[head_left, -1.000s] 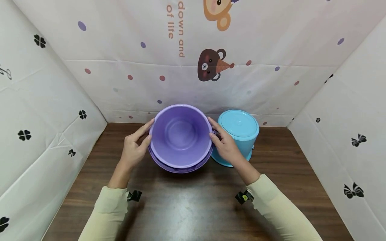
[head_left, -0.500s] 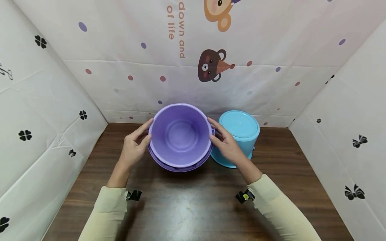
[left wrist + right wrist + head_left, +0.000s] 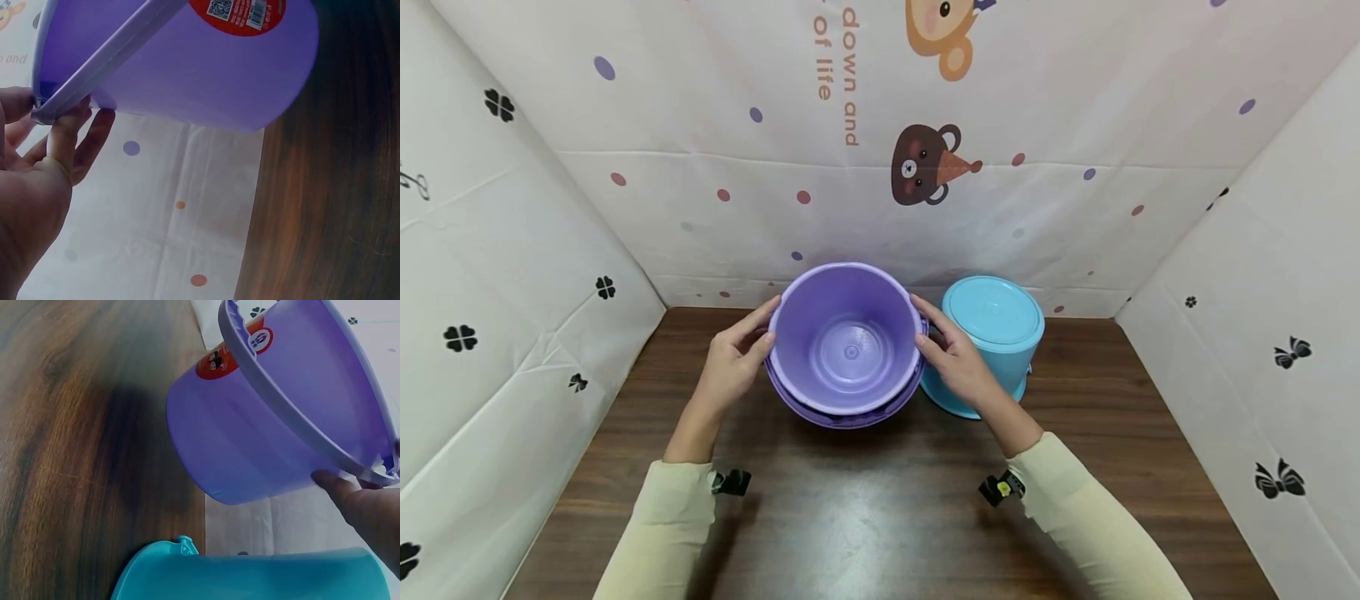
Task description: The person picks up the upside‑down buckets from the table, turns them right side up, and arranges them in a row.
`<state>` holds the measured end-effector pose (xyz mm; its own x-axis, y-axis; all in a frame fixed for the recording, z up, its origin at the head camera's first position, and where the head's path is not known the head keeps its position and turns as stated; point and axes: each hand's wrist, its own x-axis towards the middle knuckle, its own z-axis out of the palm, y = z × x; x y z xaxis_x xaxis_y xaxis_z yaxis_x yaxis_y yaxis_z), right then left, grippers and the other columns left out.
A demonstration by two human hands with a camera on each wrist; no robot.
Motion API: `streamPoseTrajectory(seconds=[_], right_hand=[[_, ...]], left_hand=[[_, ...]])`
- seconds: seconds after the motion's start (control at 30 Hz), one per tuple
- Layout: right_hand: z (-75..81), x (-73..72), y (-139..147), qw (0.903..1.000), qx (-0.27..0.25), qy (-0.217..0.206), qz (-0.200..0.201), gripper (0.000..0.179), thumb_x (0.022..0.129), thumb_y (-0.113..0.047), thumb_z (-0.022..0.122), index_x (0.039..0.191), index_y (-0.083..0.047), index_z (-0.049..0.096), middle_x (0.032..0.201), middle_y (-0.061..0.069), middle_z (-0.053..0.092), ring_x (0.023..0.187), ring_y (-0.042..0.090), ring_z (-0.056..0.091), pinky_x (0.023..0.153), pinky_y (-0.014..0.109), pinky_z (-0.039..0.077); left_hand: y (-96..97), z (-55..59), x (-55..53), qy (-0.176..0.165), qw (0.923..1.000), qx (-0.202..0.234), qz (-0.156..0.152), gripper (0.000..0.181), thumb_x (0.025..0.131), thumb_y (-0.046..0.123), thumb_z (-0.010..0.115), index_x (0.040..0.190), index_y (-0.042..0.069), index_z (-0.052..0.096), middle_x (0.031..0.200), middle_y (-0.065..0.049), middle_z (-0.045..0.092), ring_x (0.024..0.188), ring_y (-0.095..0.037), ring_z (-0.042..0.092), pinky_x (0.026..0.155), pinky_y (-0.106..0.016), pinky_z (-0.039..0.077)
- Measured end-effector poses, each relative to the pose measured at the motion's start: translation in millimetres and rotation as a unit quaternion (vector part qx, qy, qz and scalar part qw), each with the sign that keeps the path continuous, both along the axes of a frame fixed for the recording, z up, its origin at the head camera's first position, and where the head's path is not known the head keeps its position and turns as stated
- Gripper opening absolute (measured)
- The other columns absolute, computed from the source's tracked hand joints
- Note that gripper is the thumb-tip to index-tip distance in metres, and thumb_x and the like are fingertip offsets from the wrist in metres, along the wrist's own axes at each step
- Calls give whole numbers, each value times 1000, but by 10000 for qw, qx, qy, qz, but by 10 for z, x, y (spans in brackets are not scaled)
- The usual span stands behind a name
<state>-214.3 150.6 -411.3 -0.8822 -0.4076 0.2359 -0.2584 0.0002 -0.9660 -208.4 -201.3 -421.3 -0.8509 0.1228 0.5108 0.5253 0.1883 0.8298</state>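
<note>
Between both hands is a purple bucket (image 3: 805, 350), its open mouth facing up toward the head camera. My left hand (image 3: 730, 371) grips its rim on the left side, thumb over the edge and fingers outside. On the opposite side my right hand (image 3: 958, 362) holds the rim the same way. The bucket's handle (image 3: 275, 403) lies down along the near side of the rim. A red sticker (image 3: 240, 12) with a barcode is on the outer wall. In the right wrist view the bucket is tilted, with a dark shadow on the table beneath.
A light-blue bucket (image 3: 1000, 358) stands upside down at the right, close beside my right hand. Dark wooden tabletop (image 3: 850, 517) extends toward me. White printed sheets form a back wall (image 3: 737, 225) and two side walls around the table.
The purple bucket has turned slightly in my hands, so its inner bottom shows lower within the rim. It has shifted a little left with my right hand. The light-blue bucket stays put.
</note>
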Motion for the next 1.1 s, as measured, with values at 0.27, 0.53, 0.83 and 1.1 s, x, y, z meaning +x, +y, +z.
streamPoseTrajectory(seconds=[0.27, 0.53, 0.83, 1.1], right_hand=[[21, -67, -62, 9985, -249, -490, 12, 56, 111, -10, 45, 164, -16, 30, 169, 8, 27, 141, 50, 43, 94, 32, 59], [96, -127, -114, 9978, -70, -614, -243, 55, 110, -10, 46, 163, -15, 32, 164, 13, 33, 128, 49, 53, 89, 29, 60], [173, -219, -212, 9933, 202, -934, -649, 53, 111, -13, 45, 162, -20, 35, 167, 10, 30, 134, 49, 51, 92, 38, 60], [194, -277, -277, 9871, 288, -1347, -814, 51, 111, -17, 45, 161, -26, 38, 162, 13, 36, 139, 44, 50, 101, 49, 56]], left_hand=[[-42, 76, -46, -249, 9993, -287, -6, 45, 101, -5, 58, 146, -1, 56, 136, -31, 62, 106, -1, 65, 86, -9, 52], [-89, 152, -147, -731, 9950, -683, 41, 45, 105, 3, 56, 150, 4, 54, 141, -27, 60, 113, -4, 63, 89, -9, 50], [-109, 243, -262, -1232, 9888, -842, 99, 45, 106, 8, 54, 151, 6, 52, 154, -19, 51, 135, -36, 55, 92, -5, 47], [-129, 266, -373, -1425, 9854, -925, 73, 45, 106, 6, 52, 151, 2, 51, 149, -24, 54, 133, -39, 56, 90, -5, 47]])
